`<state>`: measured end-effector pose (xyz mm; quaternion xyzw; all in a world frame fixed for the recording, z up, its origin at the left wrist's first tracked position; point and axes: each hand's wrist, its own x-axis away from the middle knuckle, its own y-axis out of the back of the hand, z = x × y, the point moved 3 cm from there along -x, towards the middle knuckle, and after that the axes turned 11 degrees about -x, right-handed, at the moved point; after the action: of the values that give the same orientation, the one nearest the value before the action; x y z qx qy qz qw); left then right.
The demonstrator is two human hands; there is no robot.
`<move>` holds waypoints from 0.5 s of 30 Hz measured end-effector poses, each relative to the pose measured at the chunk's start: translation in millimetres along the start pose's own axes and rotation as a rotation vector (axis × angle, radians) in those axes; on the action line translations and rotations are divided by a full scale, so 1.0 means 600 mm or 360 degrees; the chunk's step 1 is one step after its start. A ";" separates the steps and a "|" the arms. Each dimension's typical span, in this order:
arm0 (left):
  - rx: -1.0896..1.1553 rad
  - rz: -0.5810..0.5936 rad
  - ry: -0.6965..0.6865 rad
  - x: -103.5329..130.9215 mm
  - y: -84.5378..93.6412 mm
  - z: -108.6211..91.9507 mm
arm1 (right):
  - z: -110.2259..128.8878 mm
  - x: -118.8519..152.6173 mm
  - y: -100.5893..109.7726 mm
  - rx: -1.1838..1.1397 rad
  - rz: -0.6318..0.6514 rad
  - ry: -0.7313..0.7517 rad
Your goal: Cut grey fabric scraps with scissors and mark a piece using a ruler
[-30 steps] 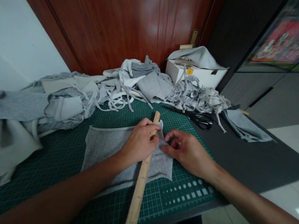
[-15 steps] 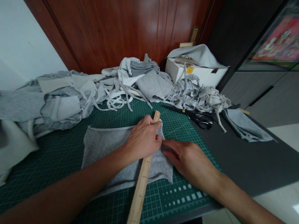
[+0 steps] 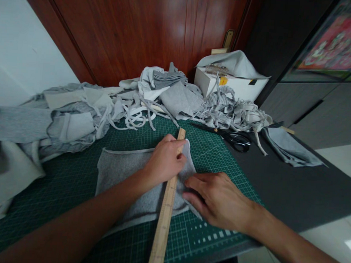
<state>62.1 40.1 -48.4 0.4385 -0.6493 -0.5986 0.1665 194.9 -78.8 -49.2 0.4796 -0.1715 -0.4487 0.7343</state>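
From my remote seat I watch 2 bare hands at work over 1 piece of grey cloth (image 3: 124,172), spread on 1 green cutting mat (image 3: 216,154) atop a dark table (image 3: 279,191). Across the cloth, toward its right side, lies 1 wooden ruler (image 3: 167,203), its near end running past the cloth's front edge. The left hand (image 3: 164,160) is bent over the ruler near its far end, index finger laid across the wood; I cannot tell whether its fingers clamp the ruler's edges or only press. The right hand (image 3: 219,196) sits at the cloth's right edge, thumb and index finger slightly parted at the tips; whether they pinch fabric I cannot tell.

Behind, a long heap of grey and white scraps (image 3: 182,100) backs onto 1 red-brown door (image 3: 134,28). To its right stands 1 white box (image 3: 238,86) bearing 1 yellow label (image 3: 223,81) and 1 black patch (image 3: 252,82), their lettering too small for me to read, as are the ruler's markings. Also pictured: 1 pair of black scissors (image 3: 239,142) and, farther right, 1 folded grey bundle (image 3: 291,147).
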 end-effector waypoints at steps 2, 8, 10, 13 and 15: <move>0.0043 -0.0025 0.0028 -0.001 0.000 0.005 | 0.001 -0.004 0.004 -0.0008 0.0028 -0.0060; 0.0132 -0.0033 0.0087 -0.003 0.002 0.012 | -0.018 -0.031 0.053 0.0192 0.0261 -0.0347; 0.0144 -0.0027 0.0091 -0.002 0.002 0.013 | -0.032 -0.045 0.072 0.0230 0.0369 -0.0461; 0.0154 -0.0029 0.0078 0.000 0.002 0.012 | -0.043 -0.068 0.087 0.0252 0.0550 -0.0538; 0.0161 -0.0032 0.0063 0.001 0.002 0.011 | -0.042 -0.080 0.090 0.0281 0.0610 -0.0539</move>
<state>56.2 43.8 -49.1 0.4646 -0.6710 -0.5579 0.1508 212.8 -17.9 -6.4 0.4187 -0.4181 -0.3586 0.7220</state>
